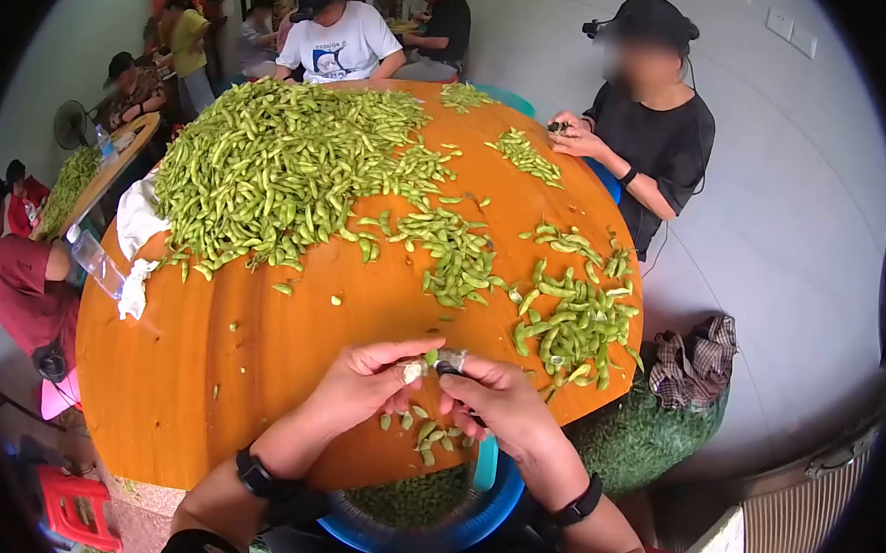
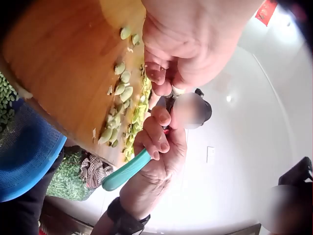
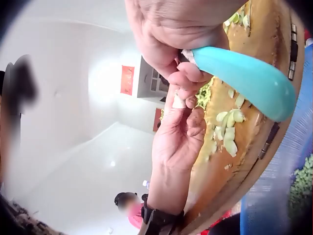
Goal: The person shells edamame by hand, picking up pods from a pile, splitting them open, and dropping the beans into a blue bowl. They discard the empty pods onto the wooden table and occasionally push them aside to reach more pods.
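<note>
My left hand pinches a small green bean pod between thumb and fingertips, mostly hidden by them. A white wrap covers the tip of that thumb. My right hand grips a tool with a curved teal handle. The handle sticks out below the palm, and the tool's working end is mostly hidden between the two hands. The fingertips of both hands meet over the table's near edge. Under them lie several empty, split pods. A blue basin below the edge contains green beans.
A round wooden table bears a large heap of green pods and smaller piles at right. A bottle lies at left. A person in black sits at right; a full green sack stands below.
</note>
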Demonstrator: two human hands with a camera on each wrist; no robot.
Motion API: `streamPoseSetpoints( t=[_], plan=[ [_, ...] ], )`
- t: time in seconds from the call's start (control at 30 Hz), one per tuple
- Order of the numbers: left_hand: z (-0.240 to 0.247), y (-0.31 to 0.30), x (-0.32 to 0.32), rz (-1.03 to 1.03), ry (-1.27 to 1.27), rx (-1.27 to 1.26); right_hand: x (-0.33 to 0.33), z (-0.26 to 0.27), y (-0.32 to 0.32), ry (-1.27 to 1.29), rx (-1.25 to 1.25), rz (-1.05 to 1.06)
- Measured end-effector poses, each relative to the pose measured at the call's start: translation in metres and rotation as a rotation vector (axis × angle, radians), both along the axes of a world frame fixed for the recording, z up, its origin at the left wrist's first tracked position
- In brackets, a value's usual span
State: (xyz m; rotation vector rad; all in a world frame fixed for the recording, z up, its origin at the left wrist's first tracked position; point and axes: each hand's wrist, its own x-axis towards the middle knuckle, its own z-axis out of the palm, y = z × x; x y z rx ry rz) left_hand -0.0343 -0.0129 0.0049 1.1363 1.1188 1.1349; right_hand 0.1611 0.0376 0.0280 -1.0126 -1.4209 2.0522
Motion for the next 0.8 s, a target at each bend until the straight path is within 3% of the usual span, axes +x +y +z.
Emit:
streamPoseSetpoints(
  t=[0.17,0.33,0.5,0.8],
  plan=[
    [0.0,0.0,-0.003,-0.047,-0.093,-0.043,0.006,0.002,0.001,0.131,-0.07,0.032],
    [-0.002,0.001,-0.005,-0.067,-0.078,-0.045,0.008,0.002,0.002,0.12,-0.07,0.034],
    [-0.003,0.003,-0.006,-0.085,-0.225,-0.147,0.006,-0.005,0.003,0.13,-0.058,0.015],
    [-0.015,0.006,-0.016,-0.253,-0.471,-0.196,0.005,-0.017,0.011,0.275,-0.339,0.079]
  ],
)
